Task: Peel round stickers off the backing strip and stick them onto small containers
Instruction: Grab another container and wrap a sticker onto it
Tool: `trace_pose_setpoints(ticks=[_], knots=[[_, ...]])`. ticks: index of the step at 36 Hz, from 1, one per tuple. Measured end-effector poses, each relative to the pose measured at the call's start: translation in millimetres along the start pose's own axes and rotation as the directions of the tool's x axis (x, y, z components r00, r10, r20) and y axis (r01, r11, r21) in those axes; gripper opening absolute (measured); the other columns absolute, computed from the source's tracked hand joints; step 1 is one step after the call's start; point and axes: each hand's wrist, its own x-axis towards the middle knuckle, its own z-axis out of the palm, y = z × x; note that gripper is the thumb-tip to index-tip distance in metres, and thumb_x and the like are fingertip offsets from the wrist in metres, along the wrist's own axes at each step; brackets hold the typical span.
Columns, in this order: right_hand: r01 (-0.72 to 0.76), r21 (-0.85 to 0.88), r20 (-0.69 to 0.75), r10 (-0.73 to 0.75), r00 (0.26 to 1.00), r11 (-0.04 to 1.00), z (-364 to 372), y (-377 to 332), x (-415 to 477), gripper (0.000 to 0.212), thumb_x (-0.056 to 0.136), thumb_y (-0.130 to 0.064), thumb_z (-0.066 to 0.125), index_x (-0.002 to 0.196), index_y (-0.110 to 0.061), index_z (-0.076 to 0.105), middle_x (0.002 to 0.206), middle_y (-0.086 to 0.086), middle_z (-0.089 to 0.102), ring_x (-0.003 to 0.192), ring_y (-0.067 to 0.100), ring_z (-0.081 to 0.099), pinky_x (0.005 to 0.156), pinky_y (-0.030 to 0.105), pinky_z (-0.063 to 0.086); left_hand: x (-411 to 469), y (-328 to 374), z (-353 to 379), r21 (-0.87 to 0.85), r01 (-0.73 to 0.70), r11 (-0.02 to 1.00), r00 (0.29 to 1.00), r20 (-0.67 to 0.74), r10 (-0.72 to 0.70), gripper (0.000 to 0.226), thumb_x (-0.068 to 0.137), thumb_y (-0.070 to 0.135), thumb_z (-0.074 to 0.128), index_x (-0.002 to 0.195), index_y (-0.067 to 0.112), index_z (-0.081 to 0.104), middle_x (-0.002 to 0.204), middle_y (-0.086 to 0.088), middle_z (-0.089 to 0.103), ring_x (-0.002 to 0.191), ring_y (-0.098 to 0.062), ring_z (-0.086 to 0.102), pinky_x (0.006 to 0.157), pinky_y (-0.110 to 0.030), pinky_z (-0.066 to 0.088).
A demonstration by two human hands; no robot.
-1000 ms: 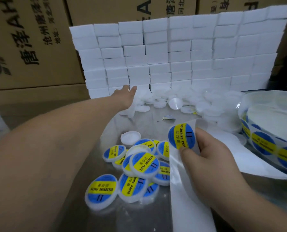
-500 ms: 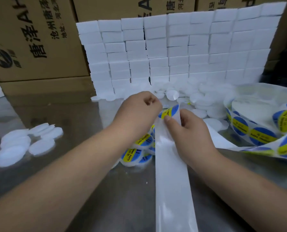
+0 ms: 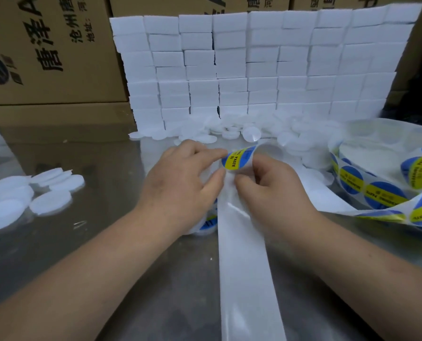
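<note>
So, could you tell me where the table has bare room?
Bare table lies between the discs and the left hand, and in front, left of the strip. Crowded: the pile behind and the roll at right.

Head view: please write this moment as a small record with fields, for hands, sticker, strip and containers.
backing strip: bare part runs toward the camera
sticker: blue and yellow, on the strip's bend, partly lifted
right hand: pinches the backing strip below the sticker
left hand: fingertips at the sticker's edge; grip unclear
sticker roll: at right, stickers on it
labelled containers: partly hidden under the left hand
plain white containers: pile at left, more at the back
table: shiny metal
</note>
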Motion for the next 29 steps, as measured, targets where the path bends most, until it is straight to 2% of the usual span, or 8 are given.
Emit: trace_pose_setpoints(ticks=[5, 11, 16, 18, 22, 25, 27, 29], knots=[[0.027, -0.006, -0.026, -0.027, 0.999, 1.000, -2, -1, 3, 0.006, 0.082, -0.016, 0.055, 0.078, -0.013, 0.060, 0.071, 0.006, 0.063, 0.067, 0.025, 0.055, 0.059, 0.035, 0.045, -1, 1, 0, -0.059, -0.010, 0.998, 0.999, 0.033, 0.012, 0.032, 0.086, 0.041, 0.050, 0.113, 0.032, 0.065, 0.092, 0.017, 0.046, 0.099, -0.011, 0.049, 0.076, -0.020, 0.031], [0.117, -0.007, 0.055, -0.116, 0.992, 0.993, -5, -4, 3, 0.010, 0.084, -0.006, 0.052, 0.080, 0.000, 0.058, 0.074, 0.022, 0.057, 0.070, 0.033, 0.051, 0.064, 0.045, 0.044, -2, 4, 0, -0.085, 0.011, 0.996, 0.999, 0.042, -0.008, 0.036, 0.077, 0.047, 0.054, 0.101, 0.024, 0.069, 0.095, 0.015, 0.050, 0.099, -0.011, 0.051, 0.077, -0.024, 0.036], [0.119, 0.052, 0.100, -0.124, 0.987, 0.992, -5, -3, 3, 0.022, 0.087, -0.006, 0.051, 0.070, -0.018, 0.059, 0.063, 0.006, 0.053, 0.059, 0.014, 0.045, 0.054, 0.024, 0.036, -1, 1, 0, -0.208, 0.075, 0.975, 0.997, 0.007, -0.075, 0.003, 0.077, 0.039, 0.061, 0.078, 0.037, 0.063, 0.094, 0.014, 0.055, 0.096, -0.004, 0.050, 0.078, -0.020, 0.038], [0.110, 0.062, 0.095, -0.116, 0.989, 0.992, -5, -3, 3, 0.026, 0.086, -0.005, 0.051, 0.066, -0.021, 0.055, 0.059, -0.003, 0.046, 0.056, 0.005, 0.039, 0.051, 0.015, 0.031, -2, 1, 1, -0.283, 0.129, 0.951, 0.991, 0.002, -0.134, 0.009, 0.075, 0.040, 0.062, 0.070, 0.044, 0.056, 0.091, 0.014, 0.056, 0.091, 0.001, 0.049, 0.078, -0.012, 0.035], [0.111, 0.048, 0.091, -0.115, 0.989, 0.993, -6, -5, 3, 0.017, 0.085, -0.002, 0.050, 0.073, -0.009, 0.060, 0.064, 0.009, 0.052, 0.058, 0.016, 0.042, 0.054, 0.028, 0.035, 2, 2, 3, -0.492, 0.306, 0.815, 0.942, 0.034, -0.333, 0.015, 0.080, 0.039, 0.061, 0.065, 0.037, 0.063, 0.081, 0.012, 0.064, 0.082, -0.004, 0.057, 0.076, -0.020, 0.043], [0.103, -0.008, 0.114, -0.102, 0.988, 0.995, -6, -6, 1, 0.013, 0.085, -0.004, 0.049, 0.083, -0.004, 0.062, 0.070, 0.012, 0.056, 0.058, 0.011, 0.043, 0.055, 0.030, 0.036, 6, -3, 3, -0.610, 0.376, 0.698, 0.888, 0.021, -0.460, 0.025, 0.085, 0.036, 0.059, 0.062, 0.028, 0.065, 0.061, 0.015, 0.061, 0.054, 0.002, 0.050, 0.057, -0.009, 0.041], [0.089, 0.008, 0.129, -0.089, 0.988, 0.996, -5, -7, 0, 0.020, 0.085, -0.007, 0.051, 0.093, -0.020, 0.064, 0.070, -0.004, 0.062, 0.061, 0.005, 0.054, 0.059, 0.023, 0.043, 9, -8, 3, -0.624, 0.432, 0.651, 0.833, 0.000, -0.553, 0.033, 0.085, 0.041, 0.057, 0.060, 0.022, 0.063, 0.060, 0.007, 0.053, 0.052, -0.005, 0.045, 0.047, -0.013, 0.038], [0.069, 0.012, 0.100, -0.070, 0.992, 0.998, -4, -9, 0, 0.037, 0.084, -0.011, 0.055, 0.105, -0.041, 0.050, 0.069, -0.015, 0.060, 0.063, 0.001, 0.056, 0.059, 0.014, 0.043, 12, -12, 2, -0.641, 0.489, 0.591, 0.769, -0.003, -0.639, 0.039, 0.087, 0.046, 0.051, 0.069, 0.013, 0.061, 0.069, -0.003, 0.047, 0.059, -0.012, 0.042, 0.050, -0.023, 0.035]])
